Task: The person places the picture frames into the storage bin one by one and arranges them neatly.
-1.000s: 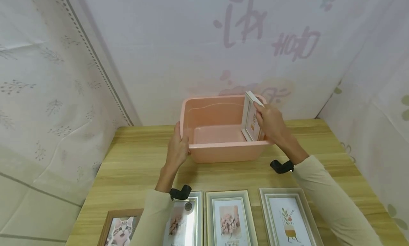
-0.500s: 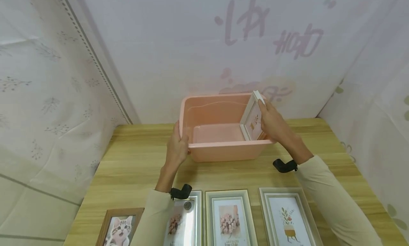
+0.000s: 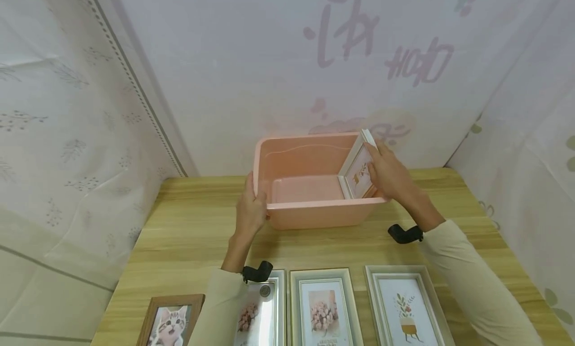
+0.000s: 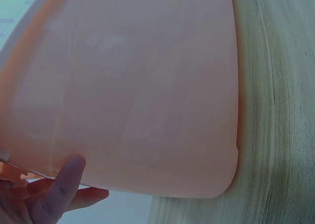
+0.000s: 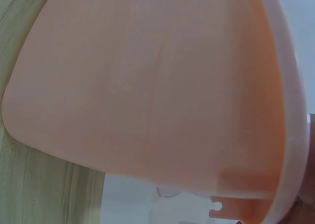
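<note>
A pink plastic basin (image 3: 314,216) stands at the back of the wooden table. My left hand (image 3: 249,208) grips its left rim; in the left wrist view, fingers (image 4: 66,187) of that hand touch the basin's outer wall (image 4: 147,96). Inside, at the right end, a white picture frame (image 3: 358,177) with a potted-plant print leans tilted against the basin's side. My right hand (image 3: 392,173) holds the frame's upper right edge, thumb over its front. The right wrist view is mostly the basin's outside (image 5: 138,86), with the fingers largely hidden behind the rim.
Along the table's (image 3: 193,226) front lie a brown frame (image 3: 150,318) with a kitten picture, two silvery flower-picture frames (image 3: 294,306) (image 3: 281,306) and a potted-plant frame (image 3: 375,306). A printed cloth wall (image 3: 224,86) rises behind the basin.
My right hand has moved right with the picture frame's top, so the frame has gone from nearly upright to leaning toward the basin's right side. My left hand stays at the rim.
</note>
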### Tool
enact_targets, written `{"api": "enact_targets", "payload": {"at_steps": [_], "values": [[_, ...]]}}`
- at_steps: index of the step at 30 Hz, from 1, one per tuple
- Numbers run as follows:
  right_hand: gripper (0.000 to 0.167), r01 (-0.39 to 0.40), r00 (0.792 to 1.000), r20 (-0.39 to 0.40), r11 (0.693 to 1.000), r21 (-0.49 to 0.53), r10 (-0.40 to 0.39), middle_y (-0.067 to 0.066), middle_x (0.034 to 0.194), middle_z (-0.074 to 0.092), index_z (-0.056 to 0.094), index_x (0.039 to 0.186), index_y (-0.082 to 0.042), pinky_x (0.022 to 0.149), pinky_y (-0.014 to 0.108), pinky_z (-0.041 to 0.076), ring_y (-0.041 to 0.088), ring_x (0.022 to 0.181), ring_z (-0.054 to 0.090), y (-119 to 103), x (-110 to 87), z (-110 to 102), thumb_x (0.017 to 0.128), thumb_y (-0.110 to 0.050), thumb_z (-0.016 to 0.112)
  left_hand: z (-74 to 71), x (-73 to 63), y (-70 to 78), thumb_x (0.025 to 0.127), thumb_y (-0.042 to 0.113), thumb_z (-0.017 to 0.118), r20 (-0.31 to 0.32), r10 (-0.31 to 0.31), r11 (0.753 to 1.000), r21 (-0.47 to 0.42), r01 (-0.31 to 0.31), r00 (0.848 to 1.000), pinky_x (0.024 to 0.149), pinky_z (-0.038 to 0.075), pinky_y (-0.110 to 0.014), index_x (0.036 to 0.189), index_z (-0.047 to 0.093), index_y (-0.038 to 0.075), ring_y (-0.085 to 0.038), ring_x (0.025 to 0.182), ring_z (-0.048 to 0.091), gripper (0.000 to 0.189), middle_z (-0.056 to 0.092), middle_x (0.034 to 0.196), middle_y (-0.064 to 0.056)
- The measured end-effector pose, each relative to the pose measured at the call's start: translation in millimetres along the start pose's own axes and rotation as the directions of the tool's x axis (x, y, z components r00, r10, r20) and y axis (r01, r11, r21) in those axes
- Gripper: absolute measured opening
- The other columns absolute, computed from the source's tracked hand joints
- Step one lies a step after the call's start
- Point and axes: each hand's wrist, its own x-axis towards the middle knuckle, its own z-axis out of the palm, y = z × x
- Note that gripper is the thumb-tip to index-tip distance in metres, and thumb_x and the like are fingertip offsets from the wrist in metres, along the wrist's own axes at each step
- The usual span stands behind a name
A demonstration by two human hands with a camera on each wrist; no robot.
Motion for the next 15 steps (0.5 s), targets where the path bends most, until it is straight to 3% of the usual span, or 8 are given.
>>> {"api": "enact_targets", "payload": {"at_steps": [4,8,15], "values": [[0.054,0.011,1.000,0.006,1.000,-0.024,-0.011,0.035,0.153,0.026,0.037,0.150,0.002,0.109,0.067,0.030,0.054,0.138,0.030,1,-1.7,-2,0.100,-0.012,0.051,0.2,-0.4,-0.4,0.103,0.021,0.038,-0.001,0.021,1.000,0.000,-0.021,1.000,0.038,0.052,-0.038,0.154,0.032,0.020,-0.033,0.069,0.064,0.051,0.062,0.109,-0.019],[0.055,0.009,1.000,0.024,1.000,0.004,-0.009,0.033,0.156,0.023,0.035,0.151,0.001,0.111,0.069,0.026,0.054,0.140,0.027,-1,-5.5,-6,0.103,-0.022,0.049,-0.6,-0.6,-1.3,0.103,0.025,0.036,0.002,0.036,0.999,-0.001,-0.036,0.999,0.037,0.050,-0.037,0.153,0.032,0.019,-0.029,0.061,0.062,0.051,0.062,0.106,-0.018],[0.058,0.040,0.998,-0.060,0.997,0.061,-0.036,0.029,0.155,0.029,0.035,0.151,0.002,0.112,0.067,0.025,0.050,0.142,0.028,5,-17.4,-10,0.105,-0.031,0.046,-2.3,-0.9,-2.3,0.104,0.030,0.035,0.021,0.027,1.000,-0.003,-0.027,0.999,0.038,0.051,-0.037,0.154,0.030,0.021,-0.028,0.060,0.063,0.051,0.062,0.106,-0.019]]}}
